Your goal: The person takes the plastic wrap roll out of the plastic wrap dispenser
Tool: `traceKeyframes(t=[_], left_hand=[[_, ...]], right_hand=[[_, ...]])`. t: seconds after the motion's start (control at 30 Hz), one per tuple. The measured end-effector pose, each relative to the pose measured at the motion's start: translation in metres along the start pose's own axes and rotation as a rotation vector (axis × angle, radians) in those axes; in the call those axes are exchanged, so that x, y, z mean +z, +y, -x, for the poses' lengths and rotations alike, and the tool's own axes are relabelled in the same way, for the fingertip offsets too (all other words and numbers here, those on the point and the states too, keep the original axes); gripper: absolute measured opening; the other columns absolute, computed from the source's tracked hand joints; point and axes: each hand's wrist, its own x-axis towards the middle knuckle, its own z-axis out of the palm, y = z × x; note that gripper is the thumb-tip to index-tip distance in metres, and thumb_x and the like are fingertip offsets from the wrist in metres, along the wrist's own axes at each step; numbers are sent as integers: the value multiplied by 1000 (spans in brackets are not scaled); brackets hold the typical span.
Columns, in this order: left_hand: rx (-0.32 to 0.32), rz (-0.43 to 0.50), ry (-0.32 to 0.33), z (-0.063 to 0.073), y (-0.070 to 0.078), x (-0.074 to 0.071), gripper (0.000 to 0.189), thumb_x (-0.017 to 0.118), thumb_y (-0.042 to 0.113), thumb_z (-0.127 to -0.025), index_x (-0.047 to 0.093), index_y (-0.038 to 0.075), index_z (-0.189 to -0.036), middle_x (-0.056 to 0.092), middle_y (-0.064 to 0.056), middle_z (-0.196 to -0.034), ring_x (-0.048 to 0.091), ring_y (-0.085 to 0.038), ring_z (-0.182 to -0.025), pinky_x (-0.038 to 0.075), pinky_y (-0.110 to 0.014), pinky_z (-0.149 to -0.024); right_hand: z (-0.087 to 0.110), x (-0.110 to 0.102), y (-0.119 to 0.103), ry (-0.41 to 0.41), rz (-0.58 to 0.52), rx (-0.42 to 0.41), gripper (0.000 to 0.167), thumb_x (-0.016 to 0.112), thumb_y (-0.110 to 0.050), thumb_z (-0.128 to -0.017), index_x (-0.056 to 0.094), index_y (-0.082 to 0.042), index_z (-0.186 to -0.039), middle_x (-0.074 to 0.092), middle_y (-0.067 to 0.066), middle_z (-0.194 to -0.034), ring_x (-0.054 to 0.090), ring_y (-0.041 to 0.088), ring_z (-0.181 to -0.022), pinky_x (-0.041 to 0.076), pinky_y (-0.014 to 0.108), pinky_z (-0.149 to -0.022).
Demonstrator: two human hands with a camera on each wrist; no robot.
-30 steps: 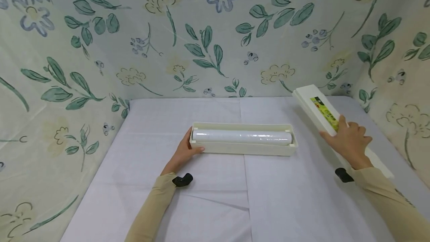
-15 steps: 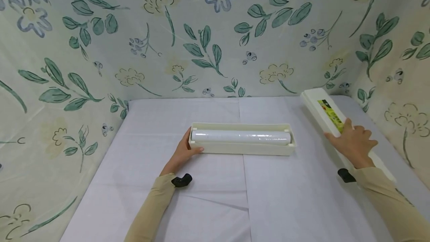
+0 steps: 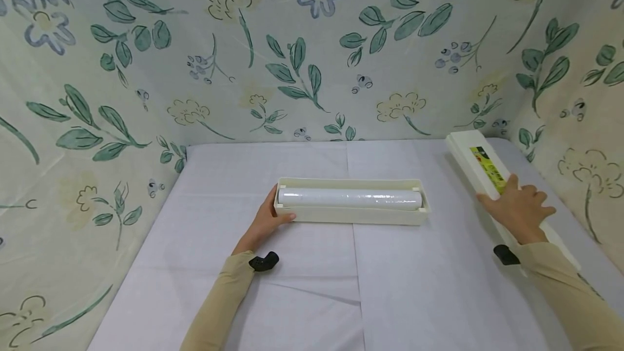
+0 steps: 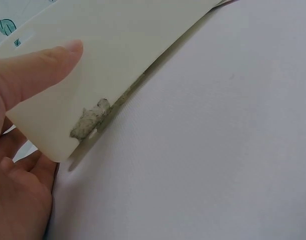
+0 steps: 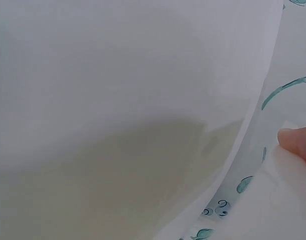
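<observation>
An open cream-white box (image 3: pixel 361 216) lies lengthwise in the middle of the table, with a shiny roll of cling film (image 3: pixel 350 197) inside. My left hand (image 3: pixel 263 225) grips the box's left end, thumb on the front wall and fingers behind. The left wrist view shows that thumb on the box wall (image 4: pixel 133 35), above a grey, crusty patch (image 4: pixel 90 120) along the lower edge. At the right, my right hand (image 3: pixel 520 210) holds a long white lid (image 3: pixel 465 156) with a yellow-green label (image 3: pixel 489 169). The lid slants, its far end near the back wall, and my forearm covers part of it.
A white cloth (image 3: pixel 302 307) with creases covers the table. Flower-printed fabric (image 3: pixel 312 69) hangs behind it and along both sides. The lid lies close to the right-hand fabric (image 3: pixel 585 177). A black wrist device (image 3: pixel 264 261) sits on each sleeve.
My right hand has carried the lid a little to the right and down, toward the table's right side. The left hand and the box with its roll stay in place.
</observation>
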Motion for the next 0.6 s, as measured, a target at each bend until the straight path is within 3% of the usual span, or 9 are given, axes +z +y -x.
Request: traceKeyframes(t=[0.6], left_hand=[[-19, -20, -3, -1, 2, 0, 99, 72, 5, -79, 8, 20, -152, 35, -14, -148, 35, -30, -135, 28, -45, -114]], right_hand=[[-6, 4, 16, -71, 64, 80, 92, 50, -48, -86, 12, 21, -131, 31, 51, -100, 30, 67, -98, 27, 80, -79]])
